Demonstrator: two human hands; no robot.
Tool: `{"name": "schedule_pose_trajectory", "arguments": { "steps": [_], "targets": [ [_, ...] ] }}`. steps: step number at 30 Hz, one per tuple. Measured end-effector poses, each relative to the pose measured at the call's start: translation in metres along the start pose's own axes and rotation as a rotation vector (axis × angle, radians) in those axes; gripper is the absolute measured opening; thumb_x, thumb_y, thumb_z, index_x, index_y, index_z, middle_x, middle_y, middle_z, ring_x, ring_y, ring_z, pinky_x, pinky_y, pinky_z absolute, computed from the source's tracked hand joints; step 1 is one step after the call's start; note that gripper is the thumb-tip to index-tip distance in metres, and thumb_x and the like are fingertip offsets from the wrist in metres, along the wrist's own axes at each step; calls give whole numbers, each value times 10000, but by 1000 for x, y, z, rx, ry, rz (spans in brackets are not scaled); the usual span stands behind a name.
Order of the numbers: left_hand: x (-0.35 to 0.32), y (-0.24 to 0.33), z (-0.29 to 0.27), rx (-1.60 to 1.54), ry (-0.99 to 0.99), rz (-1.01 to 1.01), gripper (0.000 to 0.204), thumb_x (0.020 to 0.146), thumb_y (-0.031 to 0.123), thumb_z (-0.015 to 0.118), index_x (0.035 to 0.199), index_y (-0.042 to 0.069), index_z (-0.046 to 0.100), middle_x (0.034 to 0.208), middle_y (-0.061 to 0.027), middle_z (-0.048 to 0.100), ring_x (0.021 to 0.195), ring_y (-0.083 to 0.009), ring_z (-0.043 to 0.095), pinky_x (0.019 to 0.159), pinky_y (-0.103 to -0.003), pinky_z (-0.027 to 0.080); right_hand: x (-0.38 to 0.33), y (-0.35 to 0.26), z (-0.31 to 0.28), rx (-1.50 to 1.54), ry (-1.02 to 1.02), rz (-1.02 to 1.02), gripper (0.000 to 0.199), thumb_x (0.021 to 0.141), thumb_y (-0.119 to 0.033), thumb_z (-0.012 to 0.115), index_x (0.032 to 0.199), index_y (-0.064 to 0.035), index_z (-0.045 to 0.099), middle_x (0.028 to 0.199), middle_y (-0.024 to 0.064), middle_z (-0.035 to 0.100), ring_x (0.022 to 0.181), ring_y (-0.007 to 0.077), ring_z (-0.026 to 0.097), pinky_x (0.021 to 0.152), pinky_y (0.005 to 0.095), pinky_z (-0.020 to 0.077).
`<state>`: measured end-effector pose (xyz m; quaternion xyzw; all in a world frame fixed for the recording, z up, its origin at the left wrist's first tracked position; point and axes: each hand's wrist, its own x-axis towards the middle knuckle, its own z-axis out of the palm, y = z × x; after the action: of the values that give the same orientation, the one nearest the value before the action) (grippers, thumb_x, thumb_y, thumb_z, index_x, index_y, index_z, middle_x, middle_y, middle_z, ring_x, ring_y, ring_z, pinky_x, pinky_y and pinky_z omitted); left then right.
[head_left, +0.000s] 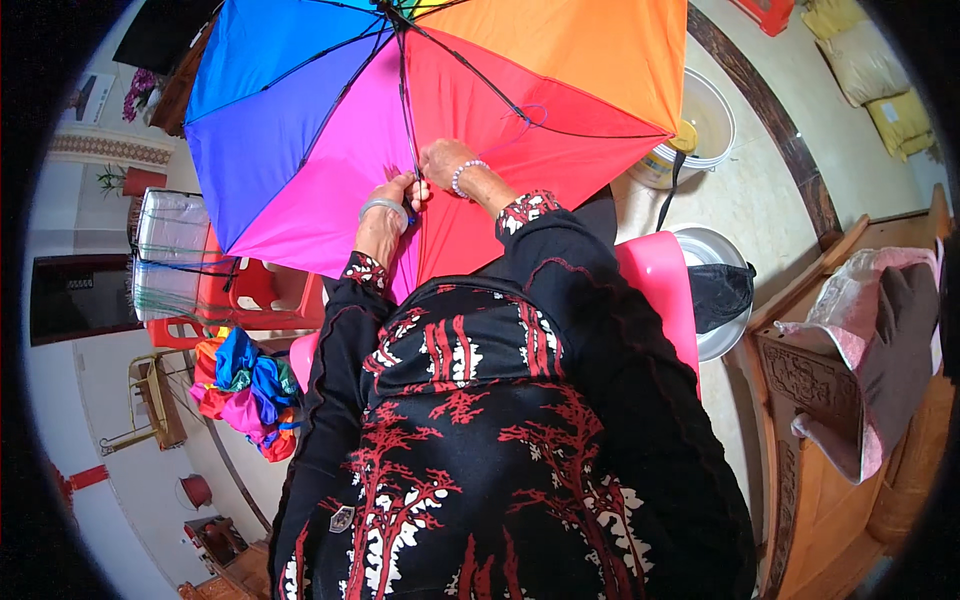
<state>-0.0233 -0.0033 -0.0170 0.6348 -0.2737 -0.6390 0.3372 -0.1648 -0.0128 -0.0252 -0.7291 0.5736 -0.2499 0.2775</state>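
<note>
The person sits close to me in a black top (470, 400) printed with red and white trees, a pink chair (660, 285) showing at the side. Both forearms reach out to an opened rainbow umbrella (310, 150), its underside and black ribs turned toward the sitter, with the hands nearer its close edge than its hub. The left hand (400, 190), with a bangle at its wrist, has its fingers closed on the umbrella at a rib (407, 100), where the pink and red panels meet. The right hand (452, 165), wearing a beaded bracelet, is just beside it over the red panel, fingers bent inward; I cannot tell what, if anything, they pinch. Off to the left lies a heap of bright cloth (250, 385), and past it a wrapped pack (172, 250) stands by the red stools (255, 290). To the right, a black bag (720, 298) crosses the right edge of a basin (708, 245); a bucket (712, 110) stands beyond. A cloth (900, 330) drapes a carved bench (820, 530), and farthest out I see cushions (865, 65).
</note>
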Motion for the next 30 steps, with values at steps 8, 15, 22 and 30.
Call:
{"name": "schedule_pose_trajectory", "arguments": {
  "steps": [8, 15, 22, 30],
  "targets": [
    [-12, -1, 9, -7, -27, 80, 206, 861, 128, 448, 745, -14, 541, 554, -86, 537, 402, -157, 483, 321, -240, 334, -12, -16, -11, 79, 13, -31, 138, 758, -158, 486, 735, -57, 577, 735, 169, 598, 721, 347, 581, 627, 442, 448],
    [-3, -19, 10, -19, 16, 179, 177, 833, 116, 465, 733, -25, 502, 480, -94, 497, 337, -177, 449, 283, -287, 297, -18, -12, 0, -81, 113, -100, 161, 776, -155, 459, 743, -42, 569, 740, 187, 579, 743, 363, 561, 624, 455, 444],
    [-15, -17, 20, -149, 154, 120, 115, 808, 106, 459, 803, -9, 450, 500, -111, 492, 341, -197, 463, 283, -301, 337, -20, -2, -32, -332, 225, -253, 88, 772, -93, 480, 767, -26, 536, 719, 169, 585, 648, 311, 578, 546, 421, 472],
    [-5, -16, 22, -157, 107, 111, 161, 799, 139, 483, 761, -17, 469, 516, -119, 504, 373, -198, 493, 309, -294, 375, -22, -58, -126, 1144, 253, 61, 56, 839, -77, 446, 872, -32, 440, 651, 78, 521, 480, 113, 508, 409, 259, 476]
  ]
}}
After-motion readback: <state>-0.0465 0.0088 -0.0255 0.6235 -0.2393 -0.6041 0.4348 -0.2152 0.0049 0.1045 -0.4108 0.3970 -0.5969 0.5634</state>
